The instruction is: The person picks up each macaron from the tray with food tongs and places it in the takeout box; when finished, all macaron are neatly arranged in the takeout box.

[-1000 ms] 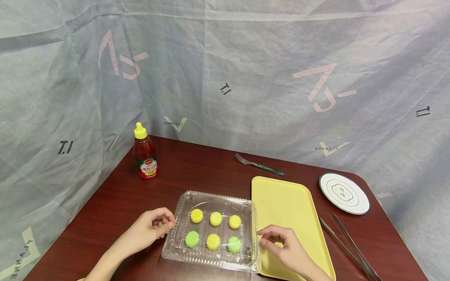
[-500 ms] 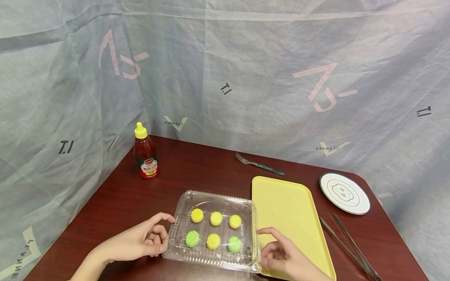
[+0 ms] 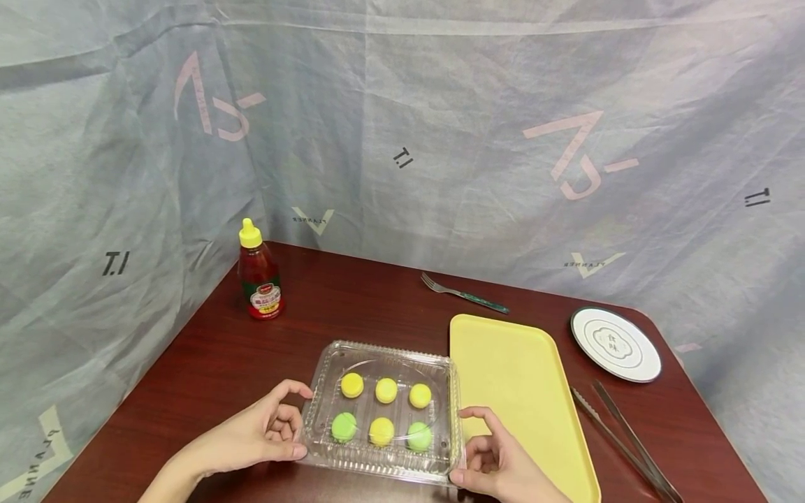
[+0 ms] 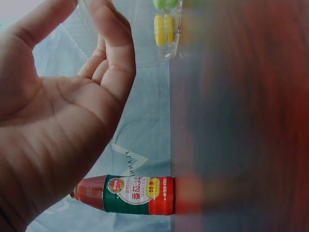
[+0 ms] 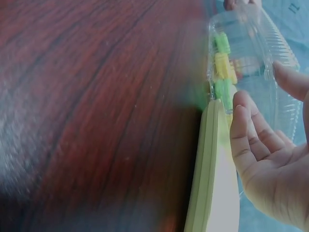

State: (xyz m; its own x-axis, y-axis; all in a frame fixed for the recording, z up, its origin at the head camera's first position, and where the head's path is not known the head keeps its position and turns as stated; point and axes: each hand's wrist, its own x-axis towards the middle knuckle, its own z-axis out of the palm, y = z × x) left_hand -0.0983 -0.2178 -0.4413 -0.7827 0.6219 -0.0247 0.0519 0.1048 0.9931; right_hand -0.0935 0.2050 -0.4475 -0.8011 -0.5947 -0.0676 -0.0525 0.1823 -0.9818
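Note:
A clear plastic clamshell box point(image 3: 367, 469) lies closed on the dark red table at the front, its right side by the yellow tray. Inside it are two rows of macarons, several yellow point(image 3: 386, 390) and two green point(image 3: 343, 427). My left hand point(image 3: 251, 433) holds the box's left side, thumb near the front corner and index finger farther back. On the opposite side my right hand point(image 3: 493, 457) grips the edge the same way, its other fingers curled in. The right wrist view has the thumb and fingers of the right hand point(image 5: 275, 169) at the transparent lid point(image 5: 285, 53).
The yellow tray point(image 3: 512, 370) lies right of the box. Beyond it are metal tongs point(image 3: 629, 440) and a white plate point(image 3: 616, 346). A fork point(image 3: 465, 295) lies at the back, and a ketchup bottle point(image 3: 260, 279) stands back left. Grey cloth point(image 3: 402, 105) hangs behind the table.
My left hand's fingers have spread along the box's left edge, the thumb moving to the front corner. My right thumb has dropped to the front right corner. The box has barely moved.

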